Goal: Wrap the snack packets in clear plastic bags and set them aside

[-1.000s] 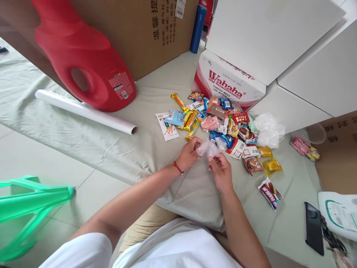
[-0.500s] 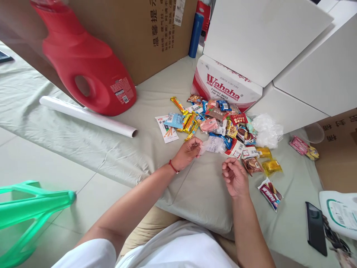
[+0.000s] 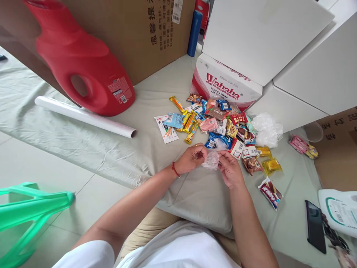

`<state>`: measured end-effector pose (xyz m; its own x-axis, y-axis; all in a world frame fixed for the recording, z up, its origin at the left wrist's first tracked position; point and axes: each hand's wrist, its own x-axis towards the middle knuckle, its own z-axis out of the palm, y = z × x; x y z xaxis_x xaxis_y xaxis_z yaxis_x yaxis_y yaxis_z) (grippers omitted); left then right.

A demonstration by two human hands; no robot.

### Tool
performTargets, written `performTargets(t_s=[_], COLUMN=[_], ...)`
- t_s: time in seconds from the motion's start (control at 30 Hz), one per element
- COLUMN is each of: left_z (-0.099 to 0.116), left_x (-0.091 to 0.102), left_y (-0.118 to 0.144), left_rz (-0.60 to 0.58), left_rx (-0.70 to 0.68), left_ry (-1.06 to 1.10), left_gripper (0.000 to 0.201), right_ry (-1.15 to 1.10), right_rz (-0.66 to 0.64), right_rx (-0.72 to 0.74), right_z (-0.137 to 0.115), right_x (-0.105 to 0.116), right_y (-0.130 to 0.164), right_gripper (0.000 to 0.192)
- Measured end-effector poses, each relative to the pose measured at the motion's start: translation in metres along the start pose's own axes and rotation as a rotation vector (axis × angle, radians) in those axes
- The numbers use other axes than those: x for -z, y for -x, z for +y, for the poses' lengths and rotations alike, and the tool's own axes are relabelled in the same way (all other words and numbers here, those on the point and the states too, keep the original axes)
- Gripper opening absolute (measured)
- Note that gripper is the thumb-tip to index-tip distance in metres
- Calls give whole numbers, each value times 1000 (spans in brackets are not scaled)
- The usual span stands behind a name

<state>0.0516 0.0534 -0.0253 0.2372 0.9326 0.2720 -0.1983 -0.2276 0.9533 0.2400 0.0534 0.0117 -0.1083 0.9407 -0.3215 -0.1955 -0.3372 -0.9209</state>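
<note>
Pale green sheeting [image 3: 92,149] covers the floor, and both hands meet above it, just near of a heap of snack packets [image 3: 223,126]. A small clear plastic bag [image 3: 211,160] is crumpled between them: the left hand [image 3: 192,158] has a narrow grip pinching its left edge, and the right hand [image 3: 230,169] pinches its right side with fingertips closed on the film. Half a second ago the right hand hung apart, open and empty, to the right of the bag, which only the left hand held; now it has come back in, and the bag looks more bunched. A red cord circles the left wrist. Whether anything lies inside the bag cannot be made out through the wrinkled film.

Farther off, a Wahaha carton [image 3: 225,85] stands behind the snacks, and a blurred red detergent jug [image 3: 80,67] sits far left above a white roll [image 3: 83,117]. A phone [image 3: 315,225] lies near right; the green stool [image 3: 28,208] at left is cut off by the edge.
</note>
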Motion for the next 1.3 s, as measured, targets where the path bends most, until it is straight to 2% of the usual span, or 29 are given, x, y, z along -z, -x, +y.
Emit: performTargets(t_s=[0.17, 0.33, 0.5, 0.7, 0.87, 0.97, 1.07, 1.2, 1.3], left_z=[4, 7, 7, 4, 4, 3, 0, -2, 0], left_x=[-1, 0, 4, 8, 12, 15, 15, 11, 7], left_y=[1, 1, -2, -7, -8, -9, -7, -1, 3], left_rz=[-36, -44, 122, 363, 433, 427, 381, 205, 68], left_rx=[-4, 16, 86, 298, 348, 348, 259, 42, -15], left_ry=[-63, -29, 148, 480, 618, 606, 474, 268, 134], left_gripper=[15, 18, 26, 23, 32, 34, 32, 53, 66], right_ry=[-209, -247, -248, -256, -267, -257, -255, -280, -324], right_rz=[63, 119, 90, 94, 87, 51, 50, 58, 58], right_rx=[-132, -60, 2, 15, 22, 34, 29, 6, -34], right_z=[3, 3, 2, 2, 6, 7, 6, 0, -4], right_x=[6, 8, 15, 20, 19, 20, 21, 21, 20], right_y=[0, 1, 1, 3, 10, 13, 15, 15, 13], right_gripper=[48, 40, 38, 38, 33, 29, 27, 28, 32])
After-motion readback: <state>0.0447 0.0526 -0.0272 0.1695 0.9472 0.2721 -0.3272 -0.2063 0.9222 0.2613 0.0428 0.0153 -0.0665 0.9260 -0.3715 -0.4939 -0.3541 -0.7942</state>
